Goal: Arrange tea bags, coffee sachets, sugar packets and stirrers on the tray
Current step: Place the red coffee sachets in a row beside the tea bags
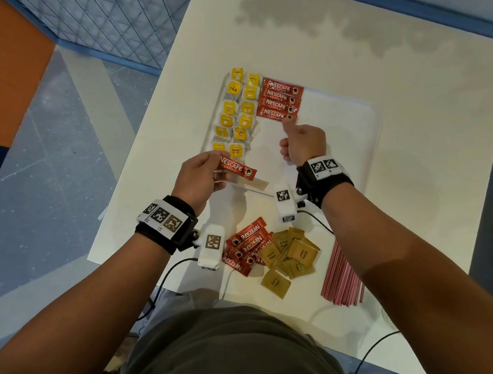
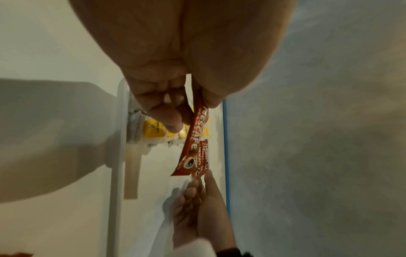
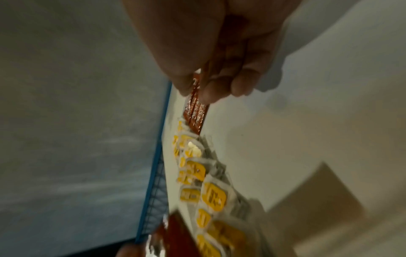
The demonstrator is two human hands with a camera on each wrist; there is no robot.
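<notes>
White table [image 1: 428,146], square, filling the middle of the head view. On it a white tray [image 1: 340,111] with raised rim, set toward the far side. On the tray's left part, 2 columns of yellow tea bags [image 1: 238,115], overlapping down their length. Just right of them, touching, a stack of 4 red coffee sachets [image 1: 279,101] laid crosswise, one below another.

Off the tray, on the near edge of the table: a bundle of pink stirrers [image 1: 342,274] at the right, a loose heap of brown sugar packets [image 1: 289,258] left of it, and a heap of more red sachets [image 1: 245,249] touching the sugar heap's left side.

Left hand [image 1: 198,178] raised over the tray's near-left corner, thumb and fingers pinched on the left end of a single coffee sachet [image 1: 236,168], held level, label up; seen from the left wrist as thumb [image 2: 211,97] and curled fingers [image 2: 167,118] closed on its top end.

Right hand [image 1: 304,144] over the tray's middle, forefinger stretched to the right end of the lowest sachet in the stack; in the right wrist view, blurred, fingertips [image 3: 211,90] close against red sachets, actual grip impossible to tell.
</notes>
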